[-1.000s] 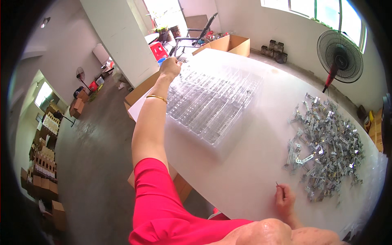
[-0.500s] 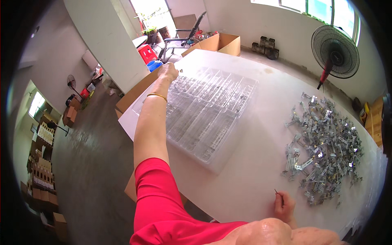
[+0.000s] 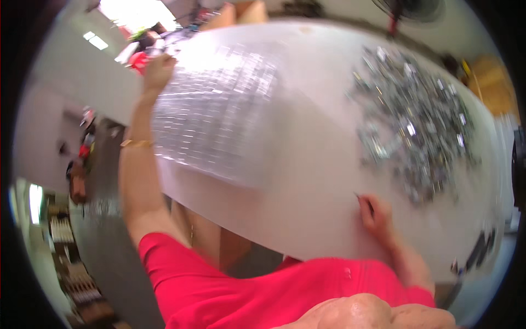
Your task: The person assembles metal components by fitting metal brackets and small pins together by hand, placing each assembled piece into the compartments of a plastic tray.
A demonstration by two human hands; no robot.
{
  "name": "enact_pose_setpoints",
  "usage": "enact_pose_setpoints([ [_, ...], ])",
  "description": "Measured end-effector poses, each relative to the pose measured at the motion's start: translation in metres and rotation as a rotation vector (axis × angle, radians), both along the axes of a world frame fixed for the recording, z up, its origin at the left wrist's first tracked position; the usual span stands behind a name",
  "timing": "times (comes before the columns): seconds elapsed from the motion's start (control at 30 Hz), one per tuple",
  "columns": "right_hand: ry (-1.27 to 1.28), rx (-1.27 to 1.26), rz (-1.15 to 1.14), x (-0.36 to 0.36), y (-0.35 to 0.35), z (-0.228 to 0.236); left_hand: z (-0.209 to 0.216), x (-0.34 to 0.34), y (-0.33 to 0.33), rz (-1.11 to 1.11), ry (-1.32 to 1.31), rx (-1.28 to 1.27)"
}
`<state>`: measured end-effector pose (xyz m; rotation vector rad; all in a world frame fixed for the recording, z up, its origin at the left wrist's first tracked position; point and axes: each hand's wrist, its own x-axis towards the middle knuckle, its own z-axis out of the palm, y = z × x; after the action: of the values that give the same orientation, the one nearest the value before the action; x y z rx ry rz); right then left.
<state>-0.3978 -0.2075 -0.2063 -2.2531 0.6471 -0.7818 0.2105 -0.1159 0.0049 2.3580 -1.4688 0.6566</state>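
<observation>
My left hand (image 3: 159,72), blurred, is stretched out at the far left corner of a clear plastic compartment tray (image 3: 230,178). Its fingers are closed in a pinch, and what they hold is too small to make out. Small parts sit in rows in the tray's long compartments, smeared by motion. Low over the near part of the table, my right hand (image 3: 377,215) is closed, with a thin dark pin-like piece (image 3: 357,196) poking out from its fingertips. A heap of small silvery metal brackets (image 3: 419,120) lies to the right, beyond that hand.
The white table (image 3: 312,164) carries the tray and the heap. Dark objects (image 3: 482,249) lie at its right edge, near clear plastic sheeting (image 3: 507,175). An open cardboard box (image 3: 235,13) and a standing fan (image 3: 408,8) are behind it. Another carton (image 3: 219,241) is below the near edge.
The view has swung, so the table and tray appear higher and the tray farther left. My left hand remains by the tray's far corner; my right hand still grips the thin piece.
</observation>
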Motion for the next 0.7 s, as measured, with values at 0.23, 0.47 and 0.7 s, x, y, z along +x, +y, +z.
enact_pose_setpoints([
  [0.23,-0.068,0.094,0.035,0.002,-0.004,0.006,-0.001,-0.311,0.034,-0.520,-0.008,-0.123],
  [0.47,-0.125,0.045,0.110,-0.006,0.010,0.006,-0.127,-0.407,-0.032,-0.513,0.828,-0.106],
  [0.7,-0.147,0.171,0.126,-0.014,0.012,0.007,-0.182,-0.418,-0.111,-0.259,1.114,0.067],
])
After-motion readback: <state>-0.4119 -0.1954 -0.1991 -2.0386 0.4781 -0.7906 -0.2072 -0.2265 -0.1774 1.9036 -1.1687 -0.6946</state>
